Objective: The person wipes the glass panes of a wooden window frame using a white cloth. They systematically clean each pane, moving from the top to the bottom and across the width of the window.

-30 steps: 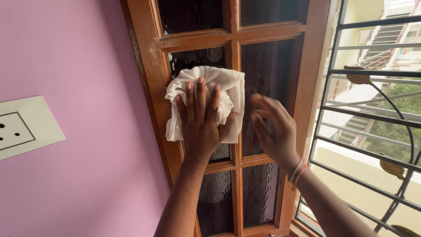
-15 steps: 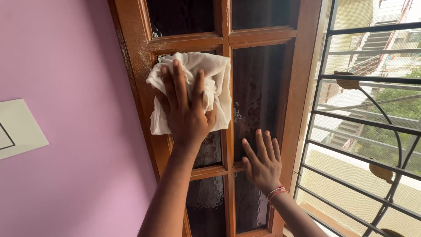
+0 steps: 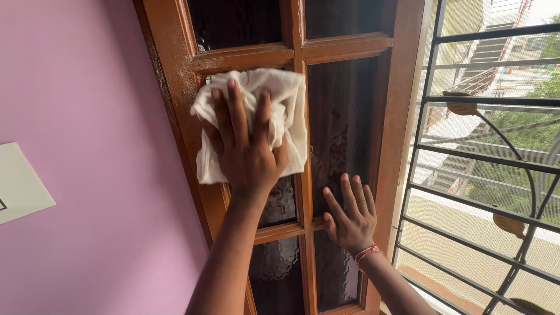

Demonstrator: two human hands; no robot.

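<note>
two bare forearms are being raised from the bottom of the view. the right hand [image 3: 350, 213] is being laid flat against the window shutter [image 3: 303, 116], fingers spread narrowly and holding nothing, its palm resting over the lower rail of the dark right-hand glass pane [image 3: 341, 111]; thin red and white thread bracelets [image 3: 367, 254] are being worn at its wrist. the left hand [image 3: 248, 146] is being pressed, fingers splayed wide, onto a white cloth [image 3: 280, 111], a soft, crumpled, bunched rag that is being held flat against the upper part of the left-hand pane and overlapping the left stile and the central upright. the shutter is being seen as glossy orange-brown varnished wood, divided by straight bars into rectangular panes; the lower panes [image 3: 274, 280] are being shown with a pebbled, patterned surface. to the left, a smooth matt pink wall [image 3: 87, 116] is being seen, with the corner of a pale square switch plate [image 3: 20, 184] at the edge. farthest off, to the right, a dark metal grille [image 3: 484, 151] of horizontal bars with a curved stem and brass-coloured leaf shapes is being seen against buildings and greenery.

compared with half a second ago, the cloth and left hand are being found slightly lower and further left, the right hand hardly shifted, and less of the switch plate is being shown.
</note>
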